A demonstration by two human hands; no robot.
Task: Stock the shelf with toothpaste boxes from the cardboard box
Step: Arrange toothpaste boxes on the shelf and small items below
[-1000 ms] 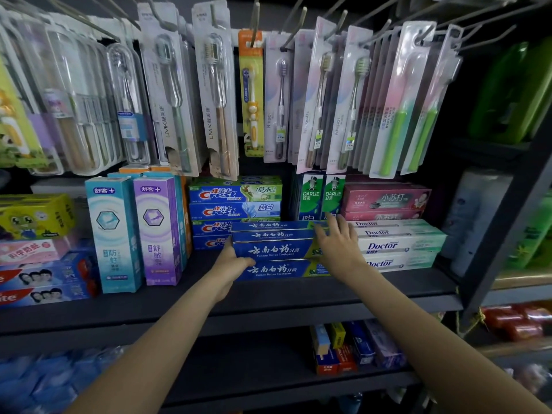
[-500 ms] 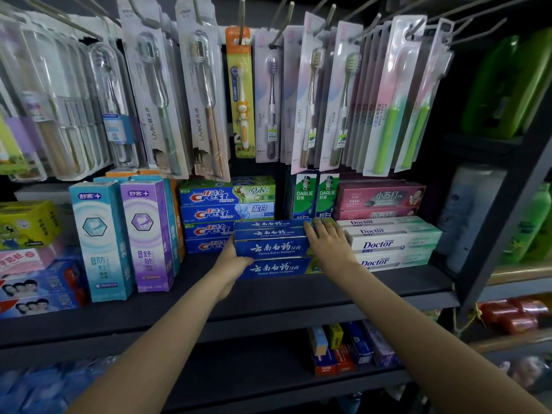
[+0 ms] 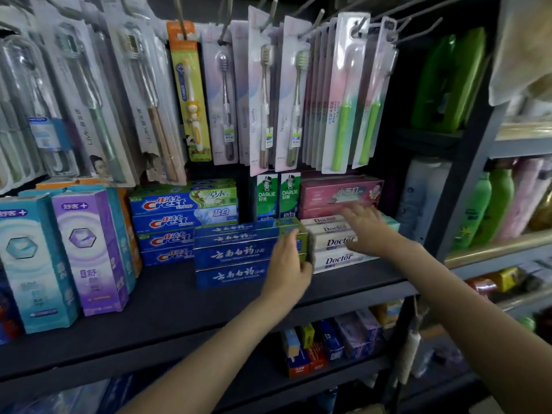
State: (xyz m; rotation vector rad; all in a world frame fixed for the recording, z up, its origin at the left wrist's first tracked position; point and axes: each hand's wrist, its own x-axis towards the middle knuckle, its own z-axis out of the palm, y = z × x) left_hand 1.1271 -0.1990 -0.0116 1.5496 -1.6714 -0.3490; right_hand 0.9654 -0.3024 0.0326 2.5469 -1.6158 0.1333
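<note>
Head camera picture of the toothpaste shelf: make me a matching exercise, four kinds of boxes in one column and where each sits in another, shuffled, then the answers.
Things:
1. Crest boxes
2. dark blue boxes
3. Doctor boxes
4. pink boxes

Places:
A. under the right hand
B. stacked on top of the Doctor boxes
C. left of the dark blue stack
D. right end gripped by the left hand

Pairs: 1-C, 2-D, 3-A, 4-B
</note>
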